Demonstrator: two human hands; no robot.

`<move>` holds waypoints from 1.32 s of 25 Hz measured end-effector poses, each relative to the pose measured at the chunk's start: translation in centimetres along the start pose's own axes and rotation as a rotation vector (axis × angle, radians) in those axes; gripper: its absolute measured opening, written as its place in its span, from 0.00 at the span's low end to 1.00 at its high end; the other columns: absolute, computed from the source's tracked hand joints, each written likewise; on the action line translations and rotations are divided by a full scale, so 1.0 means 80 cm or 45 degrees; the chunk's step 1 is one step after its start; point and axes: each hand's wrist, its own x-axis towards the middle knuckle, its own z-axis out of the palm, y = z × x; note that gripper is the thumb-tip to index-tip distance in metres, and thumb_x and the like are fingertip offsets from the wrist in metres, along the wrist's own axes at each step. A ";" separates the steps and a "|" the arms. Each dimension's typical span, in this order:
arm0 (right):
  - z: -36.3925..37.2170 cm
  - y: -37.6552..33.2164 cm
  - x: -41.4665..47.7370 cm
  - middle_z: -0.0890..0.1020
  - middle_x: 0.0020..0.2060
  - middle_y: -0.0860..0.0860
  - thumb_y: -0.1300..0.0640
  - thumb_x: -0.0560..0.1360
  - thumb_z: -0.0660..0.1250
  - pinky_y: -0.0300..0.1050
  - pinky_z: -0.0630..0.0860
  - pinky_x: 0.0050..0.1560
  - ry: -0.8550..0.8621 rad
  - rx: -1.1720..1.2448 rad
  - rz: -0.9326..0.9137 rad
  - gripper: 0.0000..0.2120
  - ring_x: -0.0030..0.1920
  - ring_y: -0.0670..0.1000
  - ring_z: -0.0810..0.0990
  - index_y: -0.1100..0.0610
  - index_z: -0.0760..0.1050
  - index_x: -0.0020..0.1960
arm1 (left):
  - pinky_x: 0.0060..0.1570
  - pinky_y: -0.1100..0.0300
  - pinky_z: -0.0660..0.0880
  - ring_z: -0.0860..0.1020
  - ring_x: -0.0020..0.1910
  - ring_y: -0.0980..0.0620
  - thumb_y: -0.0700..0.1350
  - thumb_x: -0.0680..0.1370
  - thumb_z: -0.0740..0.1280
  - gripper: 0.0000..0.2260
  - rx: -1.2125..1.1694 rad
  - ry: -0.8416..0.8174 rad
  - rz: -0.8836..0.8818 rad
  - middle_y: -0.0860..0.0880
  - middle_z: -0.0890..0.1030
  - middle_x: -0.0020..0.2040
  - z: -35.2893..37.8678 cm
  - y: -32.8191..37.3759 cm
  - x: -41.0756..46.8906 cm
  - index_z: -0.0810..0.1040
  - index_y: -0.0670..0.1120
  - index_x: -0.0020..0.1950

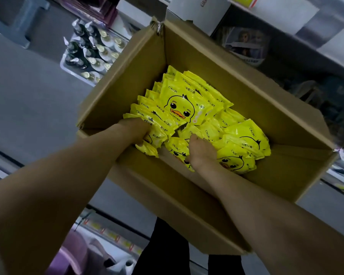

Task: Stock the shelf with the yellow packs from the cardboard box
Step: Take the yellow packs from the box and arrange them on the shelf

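The yellow packs (185, 104) were piled inside the open cardboard box (207, 62) at frame centre. A stack at their left edge was clasped by the curled left hand (135, 132). The right hand (201, 153) was pushed in among them, its fingers hidden, so its grip could not be told.

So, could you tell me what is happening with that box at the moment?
A person has both bare hands inside an open brown cardboard box. The left hand grips a bunch of the shiny yellow duck-printed packs at the near left of the pile. The right hand is dug in among the packs beside it, its fingers mostly hidden. Many packs lie in the box, so the stocking is not finished.
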 end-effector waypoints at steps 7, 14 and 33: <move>-0.035 0.048 -0.035 0.78 0.58 0.57 0.56 0.75 0.70 0.46 0.72 0.49 -0.012 0.317 0.005 0.13 0.62 0.59 0.76 0.58 0.78 0.59 | 0.45 0.59 0.66 0.74 0.52 0.46 0.47 0.79 0.66 0.07 -0.209 0.045 0.134 0.46 0.77 0.53 -0.023 0.028 -0.038 0.74 0.46 0.54; -0.085 0.129 -0.132 0.77 0.59 0.62 0.52 0.82 0.61 0.48 0.68 0.47 0.171 0.613 0.047 0.15 0.60 0.63 0.75 0.63 0.68 0.61 | 0.40 0.57 0.63 0.70 0.42 0.50 0.48 0.82 0.61 0.04 -0.587 0.280 0.172 0.49 0.71 0.44 -0.090 0.132 -0.148 0.69 0.49 0.54; -0.115 0.568 -0.577 0.85 0.45 0.51 0.51 0.67 0.80 0.46 0.77 0.51 0.910 1.144 0.188 0.12 0.49 0.53 0.83 0.52 0.81 0.46 | 0.42 0.56 0.81 0.84 0.41 0.50 0.52 0.66 0.80 0.17 -0.437 0.626 0.541 0.50 0.86 0.42 -0.202 0.636 -0.441 0.82 0.47 0.50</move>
